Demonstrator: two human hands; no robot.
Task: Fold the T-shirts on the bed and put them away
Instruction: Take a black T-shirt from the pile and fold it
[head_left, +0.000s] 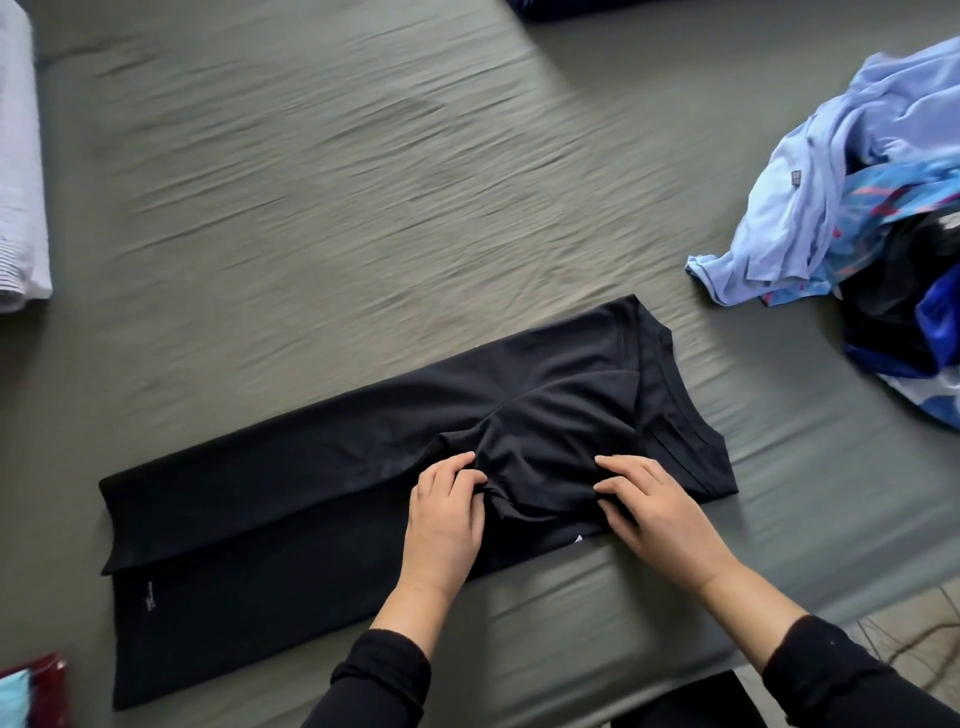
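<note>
The bed (322, 171), under a wrinkled grey-green sheet, fills the view. A black T-shirt (322, 499) lies lengthwise along its near edge, neck to the right, sides partly folded in. At the right edge sits a heap of unfolded shirts (852, 208) — pale blue, patterned, dark. The left hand (447, 512) and right hand (649, 506) each pinch a bunched sleeve of the black T-shirt.

Left edge: you have a white striped cloth (18, 171) lying along the bed's side.
Bottom left corner: you can see a dark red and teal item (31, 693), cut off by the frame.
Bottom right: a patch of floor (906, 631) shows beyond the mattress edge.
</note>
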